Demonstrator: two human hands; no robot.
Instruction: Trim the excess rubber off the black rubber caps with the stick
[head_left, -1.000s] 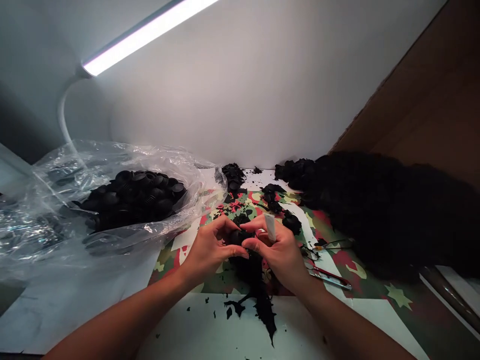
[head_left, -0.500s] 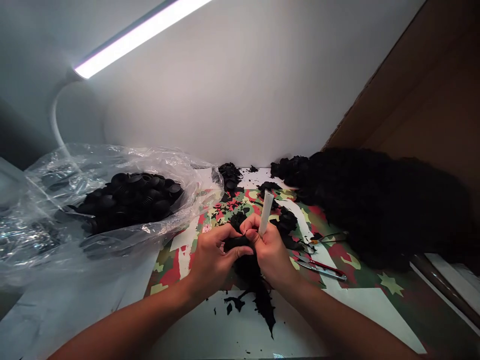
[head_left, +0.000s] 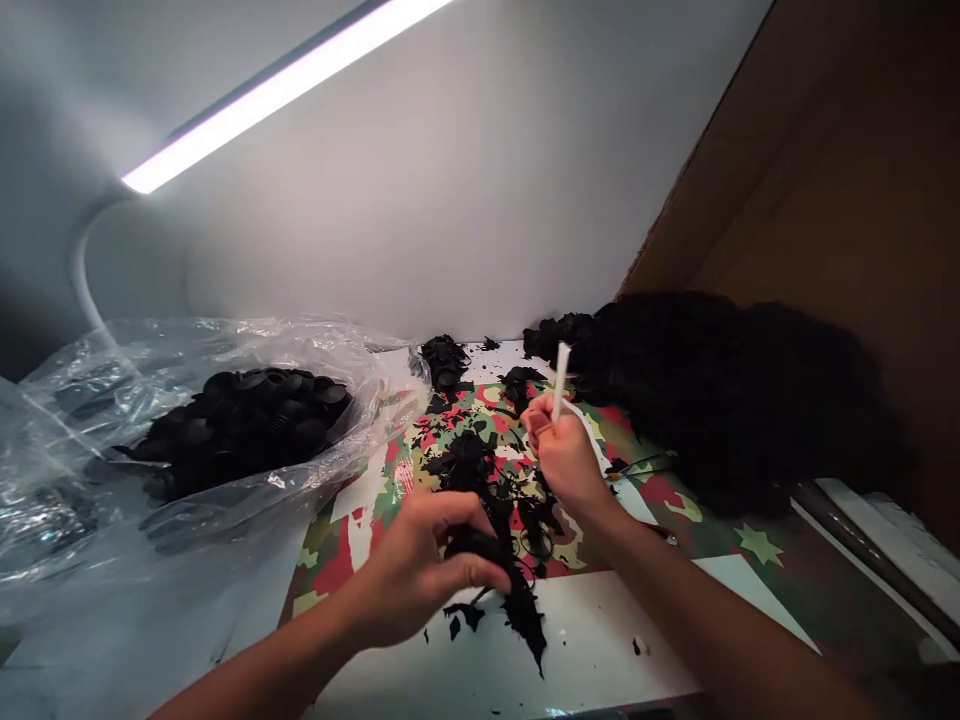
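Note:
Near the middle of the head view, my left hand (head_left: pixel 427 570) curls its thumb and fingers round a black rounded piece (head_left: pixel 476 545). Farther up and to the right, my right hand (head_left: pixel 562 445) is closed round a white stick-like tool (head_left: pixel 561 380), whose end points upward. The two hands are apart. Black scraps (head_left: pixel 525 610) lie under and beside my left hand, and more dark pieces (head_left: pixel 465 455) sit just beyond it on the camouflage-patterned sheet (head_left: pixel 330 570).
A clear plastic bag (head_left: pixel 375 400) with several black round parts (head_left: pixel 262 410) lies at the left. A large black heap (head_left: pixel 735 400) fills the right, by a cardboard panel (head_left: pixel 810 200). A lit lamp (head_left: pixel 285 95) hangs above.
My right hand has moved away from my left, up and to the right, with the white tool. My left hand has come slightly nearer with the black piece. The camera view has shifted a little.

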